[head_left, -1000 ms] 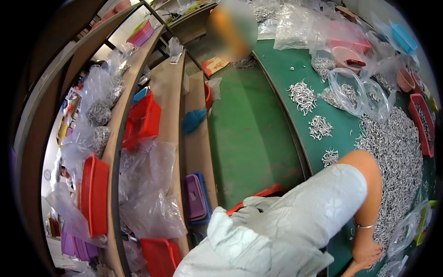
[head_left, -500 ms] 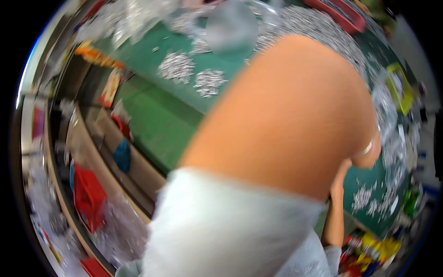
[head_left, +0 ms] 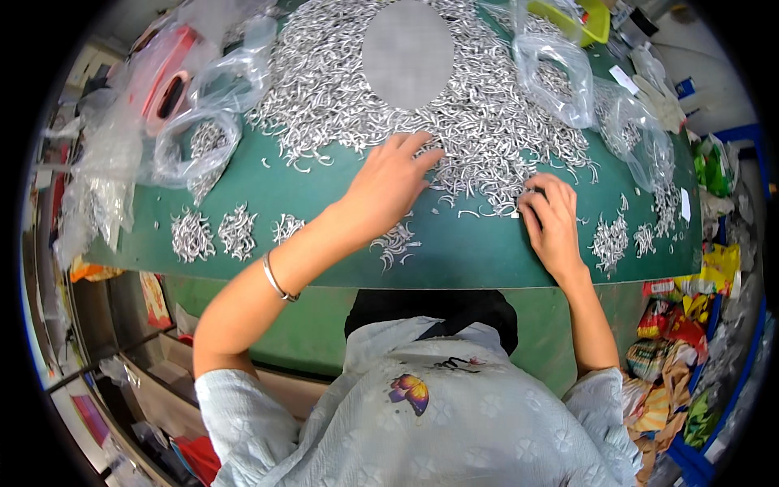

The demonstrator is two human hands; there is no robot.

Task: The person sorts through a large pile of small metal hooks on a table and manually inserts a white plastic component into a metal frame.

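A wide pile of small curved silvery pieces [head_left: 324, 89] covers the far middle of the green table. My left hand [head_left: 388, 180] reaches into the near edge of this pile, fingers stretched and apart, a bracelet on its wrist. Just under its palm lies a small heap of the same pieces [head_left: 394, 242]. At the pile's near right edge is my right hand [head_left: 553, 217], its fingers curled and their tips close to the thumb. Whatever is between those fingertips is too small to make out.
More small heaps [head_left: 192, 235] line the near left of the table [head_left: 479, 264], others [head_left: 610, 241] the near right. Clear plastic bags [head_left: 199, 150] with pieces stand on both sides. A yellow-green basket [head_left: 596, 23] sits far right, coloured packets [head_left: 673, 325] lower right.
A blurred forearm crossed close in front of the view before. Now the view faces the table squarely, and both hands are down at the pile's near edge.
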